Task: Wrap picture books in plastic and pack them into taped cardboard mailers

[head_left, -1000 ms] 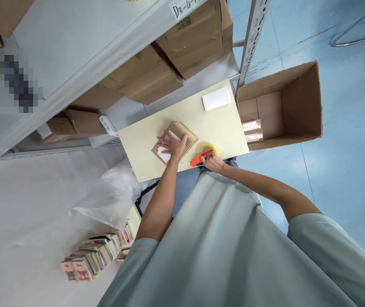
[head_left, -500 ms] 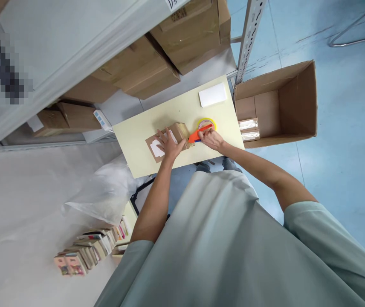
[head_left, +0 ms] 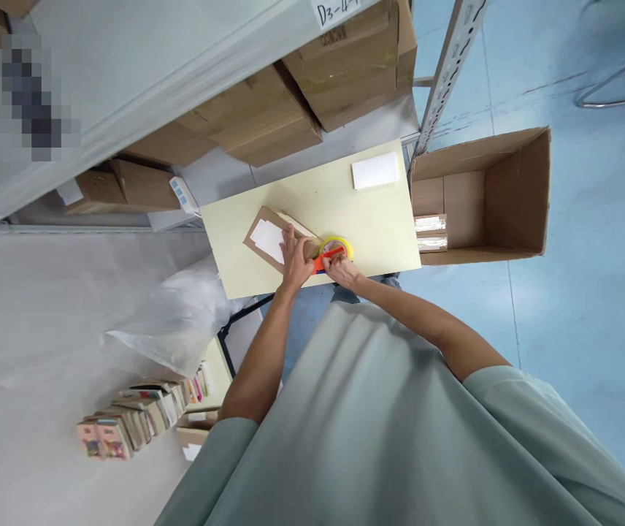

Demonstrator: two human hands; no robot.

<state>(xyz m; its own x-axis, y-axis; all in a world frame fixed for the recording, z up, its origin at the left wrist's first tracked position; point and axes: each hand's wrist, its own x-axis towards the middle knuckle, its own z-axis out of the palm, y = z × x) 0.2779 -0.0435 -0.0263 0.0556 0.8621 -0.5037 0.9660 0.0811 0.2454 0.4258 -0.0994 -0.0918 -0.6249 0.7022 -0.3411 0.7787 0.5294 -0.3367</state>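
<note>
On the pale yellow table, a small cardboard box [head_left: 264, 219] with a white label lies at a slant. My left hand [head_left: 294, 264] grips it near its right end, with fingers across the top and the thumb toward the near edge. An orange tape dispenser [head_left: 320, 262] carrying a yellow-rimmed tape roll [head_left: 344, 244] is held in my right hand [head_left: 344, 272]. Its front end meets the right end of the box, close to my left thumb. My hands hide part of that end, so the tape's edge cannot be made out.
A white flat box [head_left: 375, 172] lies at the table's [head_left: 367, 219] far right. Beyond the right edge stands a large open carton [head_left: 515, 190] with taped parcels inside. Shelving with cardboard boxes [head_left: 269, 109] runs behind. Clear plastic [head_left: 181, 314] and stacked books [head_left: 126, 424] are at left.
The box has turned clockwise, its labelled end swinging away from me. My right hand has brought the dispenser left and nearer my body, closer to my left hand.
</note>
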